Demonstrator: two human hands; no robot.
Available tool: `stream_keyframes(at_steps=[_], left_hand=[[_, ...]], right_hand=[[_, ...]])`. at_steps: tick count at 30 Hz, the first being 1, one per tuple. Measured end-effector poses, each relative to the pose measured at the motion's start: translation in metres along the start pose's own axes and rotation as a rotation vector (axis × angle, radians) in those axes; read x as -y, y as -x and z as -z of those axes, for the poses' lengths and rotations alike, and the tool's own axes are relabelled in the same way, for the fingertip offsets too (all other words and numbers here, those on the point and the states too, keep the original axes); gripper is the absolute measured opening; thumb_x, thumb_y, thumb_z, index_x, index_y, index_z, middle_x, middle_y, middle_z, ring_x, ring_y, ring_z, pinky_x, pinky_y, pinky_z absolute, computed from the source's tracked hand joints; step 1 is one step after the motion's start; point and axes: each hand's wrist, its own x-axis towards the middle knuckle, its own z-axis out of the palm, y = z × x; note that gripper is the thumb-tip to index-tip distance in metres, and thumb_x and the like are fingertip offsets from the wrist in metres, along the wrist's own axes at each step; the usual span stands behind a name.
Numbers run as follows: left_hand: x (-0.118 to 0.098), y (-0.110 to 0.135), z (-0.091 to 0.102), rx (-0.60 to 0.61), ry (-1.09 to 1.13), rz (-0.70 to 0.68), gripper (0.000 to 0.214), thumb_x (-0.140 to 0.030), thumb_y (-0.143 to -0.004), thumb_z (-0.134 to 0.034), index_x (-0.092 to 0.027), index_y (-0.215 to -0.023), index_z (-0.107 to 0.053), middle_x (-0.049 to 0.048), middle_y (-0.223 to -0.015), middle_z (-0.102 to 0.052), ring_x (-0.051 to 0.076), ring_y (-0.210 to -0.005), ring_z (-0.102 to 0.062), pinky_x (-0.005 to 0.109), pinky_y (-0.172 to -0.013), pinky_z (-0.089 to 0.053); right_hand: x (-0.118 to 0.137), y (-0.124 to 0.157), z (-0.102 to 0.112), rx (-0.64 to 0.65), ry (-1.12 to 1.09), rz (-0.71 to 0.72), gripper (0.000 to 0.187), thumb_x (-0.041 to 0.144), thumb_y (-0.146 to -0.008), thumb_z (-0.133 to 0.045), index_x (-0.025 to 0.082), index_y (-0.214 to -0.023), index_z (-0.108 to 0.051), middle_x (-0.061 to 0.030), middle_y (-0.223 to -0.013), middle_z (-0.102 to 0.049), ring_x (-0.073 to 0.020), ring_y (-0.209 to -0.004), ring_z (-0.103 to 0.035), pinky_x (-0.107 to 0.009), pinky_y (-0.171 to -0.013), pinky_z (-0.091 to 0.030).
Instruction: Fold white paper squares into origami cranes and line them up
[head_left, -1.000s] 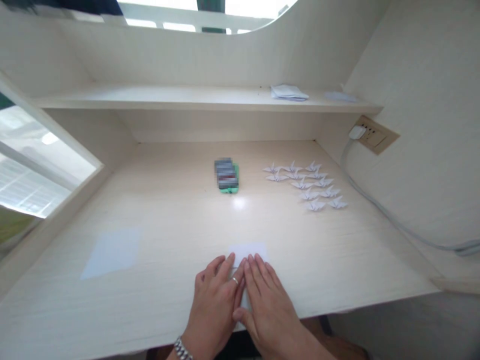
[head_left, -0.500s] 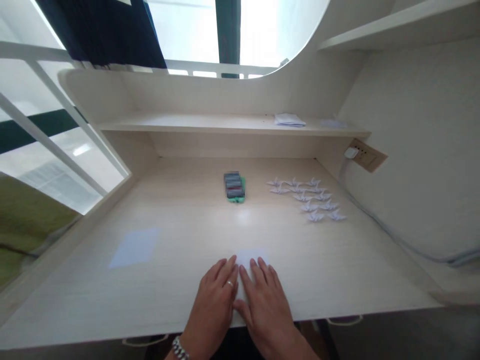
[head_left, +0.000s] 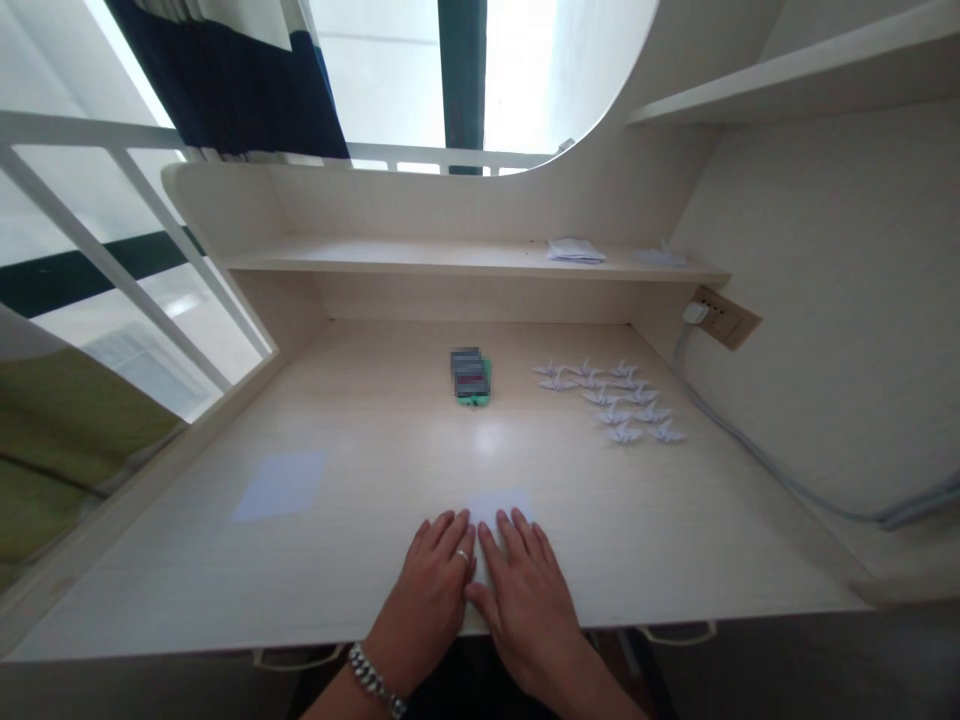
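Observation:
Both hands lie flat, side by side, on a small white paper sheet (head_left: 501, 503) at the desk's front edge. My left hand (head_left: 433, 592), with a ring and a metal wrist bracelet, has its fingers stretched out over the sheet's left part. My right hand (head_left: 526, 592) presses flat on the right part, fingers spread slightly. Only the far edge of the sheet shows beyond the fingertips. Neither hand grips anything.
Several folded white paper cranes (head_left: 611, 395) sit in rows at the right rear of the pale wooden desk (head_left: 360, 470). A green-cased phone (head_left: 472, 377) lies mid-rear, another paper sheet (head_left: 281, 484) at left. A shelf holds folded papers (head_left: 575, 250). A cable (head_left: 757, 458) runs from the wall socket (head_left: 721, 316).
The camera has tilted upward, showing more window and shelf. Both hands stay flat on the sheet, drawn slightly closer to the desk's front edge.

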Motion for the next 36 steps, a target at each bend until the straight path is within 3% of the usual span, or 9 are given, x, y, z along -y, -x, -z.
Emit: stream_keyframes(at_steps=[5, 10, 14, 17, 21, 24, 28, 31, 36], left_hand=[[0.0, 0.0, 0.002, -0.04, -0.013, 0.007, 0.035, -0.014, -0.09, -0.041, -0.011, -0.122, -0.055, 0.0179, -0.136, -0.052, 0.028, -0.131, -0.043, 0.049, -0.104, -0.04], [-0.002, 0.001, 0.0, 0.117, 0.048, 0.033, 0.052, -0.006, -0.084, -0.043, -0.016, -0.134, -0.048, 0.0099, -0.141, -0.05, 0.025, -0.132, -0.041, 0.051, -0.11, -0.029], [-0.006, -0.001, 0.005, 0.139, 0.051, 0.028, 0.045, -0.01, -0.088, -0.041, -0.012, -0.131, -0.05, 0.0122, -0.14, -0.05, 0.028, -0.129, -0.041, 0.052, -0.108, -0.03], [-0.008, -0.008, 0.012, 0.107, 0.045, 0.011, 0.039, -0.011, -0.09, -0.04, -0.011, -0.126, -0.054, 0.0136, -0.135, -0.054, 0.028, -0.125, -0.045, 0.051, -0.106, -0.032], [-0.007, -0.027, 0.02, 0.107, 0.044, -0.022, 0.029, -0.017, -0.093, -0.039, -0.013, -0.11, -0.062, 0.0133, -0.105, -0.066, 0.025, -0.1, -0.057, 0.043, -0.091, -0.043], [-0.004, -0.045, 0.024, 0.139, -0.014, -0.059, 0.025, -0.02, -0.092, -0.043, -0.016, -0.095, -0.067, 0.0111, -0.084, -0.066, 0.024, -0.083, -0.057, 0.037, -0.075, -0.047], [-0.003, -0.068, 0.027, 0.21, -0.091, -0.239, 0.026, -0.014, -0.086, -0.05, -0.011, -0.069, -0.069, 0.0149, -0.074, -0.063, 0.024, -0.076, -0.058, 0.034, -0.067, -0.047], [-0.009, -0.08, 0.032, 0.291, -0.159, -0.315, 0.023, -0.007, -0.084, -0.05, -0.008, -0.071, -0.07, 0.0158, -0.069, -0.064, 0.024, -0.068, -0.062, 0.032, -0.058, -0.047], [-0.026, -0.087, 0.032, 0.305, -0.172, -0.367, 0.019, -0.005, -0.081, -0.055, -0.007, -0.071, -0.07, 0.015, -0.062, -0.065, 0.024, -0.06, -0.065, 0.032, -0.055, -0.048]], right_hand=[[0.002, -0.001, 0.001, 0.014, -0.022, -0.022, 0.055, 0.051, -0.093, -0.039, 0.024, -0.14, -0.044, -0.0103, -0.148, -0.04, -0.0328, -0.139, -0.029, -0.053, -0.11, -0.029], [0.003, -0.004, 0.006, 0.119, -0.06, -0.062, 0.056, 0.052, -0.094, -0.036, 0.023, -0.142, -0.042, -0.0096, -0.151, -0.034, -0.0309, -0.141, -0.024, -0.05, -0.114, -0.02], [-0.013, 0.003, 0.02, 0.177, -0.05, -0.07, 0.062, 0.054, -0.094, -0.033, 0.02, -0.145, -0.035, -0.0058, -0.153, -0.03, -0.0295, -0.142, -0.022, -0.05, -0.115, -0.017], [-0.028, 0.012, 0.032, 0.18, 0.007, -0.084, 0.055, 0.048, -0.096, -0.033, 0.022, -0.145, -0.035, -0.0042, -0.152, -0.03, -0.0292, -0.142, -0.022, -0.052, -0.113, -0.019], [-0.035, 0.014, 0.037, 0.126, 0.041, -0.1, 0.05, 0.045, -0.096, -0.036, 0.022, -0.141, -0.042, -0.0057, -0.149, -0.038, -0.0281, -0.139, -0.03, -0.05, -0.111, -0.023], [-0.036, 0.01, 0.036, 0.047, 0.054, -0.126, 0.042, 0.039, -0.097, -0.036, 0.023, -0.132, -0.053, -0.0055, -0.143, -0.047, -0.0262, -0.133, -0.039, -0.048, -0.108, -0.029], [-0.045, 0.006, 0.032, -0.055, 0.054, -0.118, 0.037, 0.034, -0.097, -0.038, 0.019, -0.121, -0.062, -0.0081, -0.133, -0.057, -0.0242, -0.124, -0.049, -0.042, -0.105, -0.035], [-0.053, 0.005, 0.03, -0.113, 0.041, -0.093, 0.034, 0.032, -0.096, -0.04, 0.019, -0.116, -0.065, -0.0081, -0.127, -0.062, -0.0228, -0.119, -0.053, -0.039, -0.104, -0.037], [-0.054, 0.005, 0.031, -0.146, 0.027, -0.058, 0.028, 0.029, -0.093, -0.047, 0.019, -0.109, -0.067, -0.0094, -0.123, -0.063, -0.0243, -0.115, -0.053, -0.039, -0.101, -0.04]])
